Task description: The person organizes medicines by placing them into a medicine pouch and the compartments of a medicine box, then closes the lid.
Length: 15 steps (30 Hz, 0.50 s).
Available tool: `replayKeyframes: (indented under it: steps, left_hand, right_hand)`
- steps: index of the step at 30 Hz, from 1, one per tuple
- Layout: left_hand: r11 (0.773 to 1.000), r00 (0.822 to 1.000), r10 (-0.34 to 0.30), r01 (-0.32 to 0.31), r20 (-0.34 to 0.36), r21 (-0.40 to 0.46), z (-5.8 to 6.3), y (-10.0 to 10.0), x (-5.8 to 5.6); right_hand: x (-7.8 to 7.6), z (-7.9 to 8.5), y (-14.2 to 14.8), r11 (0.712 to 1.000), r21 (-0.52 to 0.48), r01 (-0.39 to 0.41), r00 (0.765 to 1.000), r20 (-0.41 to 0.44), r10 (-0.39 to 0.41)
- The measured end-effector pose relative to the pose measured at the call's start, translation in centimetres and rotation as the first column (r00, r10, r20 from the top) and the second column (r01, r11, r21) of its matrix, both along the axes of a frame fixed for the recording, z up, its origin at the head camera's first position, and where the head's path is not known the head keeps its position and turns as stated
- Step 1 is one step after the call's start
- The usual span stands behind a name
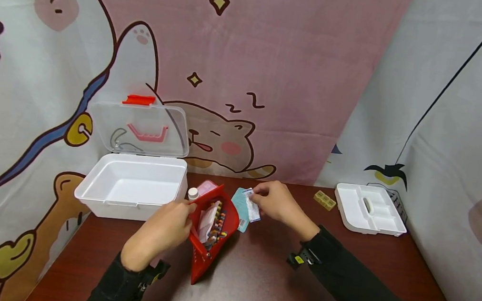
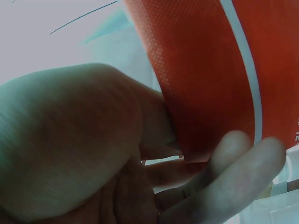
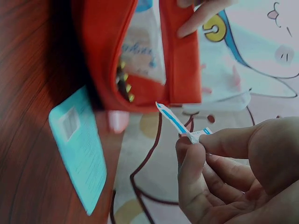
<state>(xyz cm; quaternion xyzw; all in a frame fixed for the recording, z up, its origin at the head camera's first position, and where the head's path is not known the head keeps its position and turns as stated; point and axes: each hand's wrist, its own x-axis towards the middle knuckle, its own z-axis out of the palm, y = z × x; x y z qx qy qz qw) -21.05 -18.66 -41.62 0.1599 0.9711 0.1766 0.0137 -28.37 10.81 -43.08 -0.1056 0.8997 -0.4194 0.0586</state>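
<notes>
My left hand grips the rim of a red zip pouch, which stands with its mouth spread. Inside the pouch are a clear-and-white packet and several small multicoloured pieces. Just right of the pouch, my right hand pinches a small white-and-blue flat sachet between thumb and forefinger. In the right wrist view the sachet is seen nearly edge-on, close to the pouch's corner. Below it a teal flat packet with a white label lies on the table.
A white box with a raised clear lid stands at the left. A white-capped bottle and a pink item sit behind the pouch. At the right are a yellow compartment case and a white divided tray.
</notes>
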Motion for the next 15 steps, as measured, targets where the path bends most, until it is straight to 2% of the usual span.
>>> replayKeyframes:
  steps: [8,15]
  left_hand:
    - [1.0,1.0,-0.002,0.002,0.003,0.009,0.0,0.0,0.0]
    - [1.0,1.0,-0.008,0.008,-0.006,-0.002,0.1,0.1,-0.1]
  right_hand:
    - [0.5,0.5,-3.5,0.995,-0.083,-0.061,0.998,0.021,0.062]
    - [0.9,0.0,-6.5,0.981,-0.16,-0.114,0.986,0.106,0.132]
